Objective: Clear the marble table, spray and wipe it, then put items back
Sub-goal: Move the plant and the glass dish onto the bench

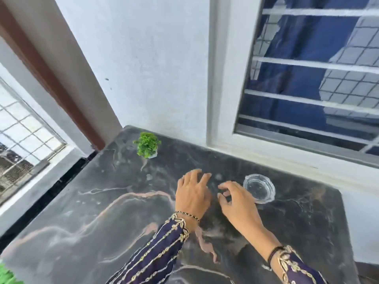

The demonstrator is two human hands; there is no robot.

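The dark marble table (pixel 106 218) with pink and white veins fills the lower half of the head view. A small green plant in a white pot (pixel 147 145) stands near its far left corner. A clear glass bowl (pixel 259 188) sits near the far right side. My left hand (pixel 192 193) hovers over the middle of the table with its fingers spread and holds nothing. My right hand (pixel 235 198) is just left of the bowl, fingers loosely bent, with nothing in it; I cannot tell whether it touches the bowl.
A white wall (pixel 155 68) rises behind the table. A barred window (pixel 311 78) with a white sill stands at the back right. A brown door frame (pixel 51 78) and a grille lie to the left. Green leaves (pixel 7 275) show at the bottom left corner.
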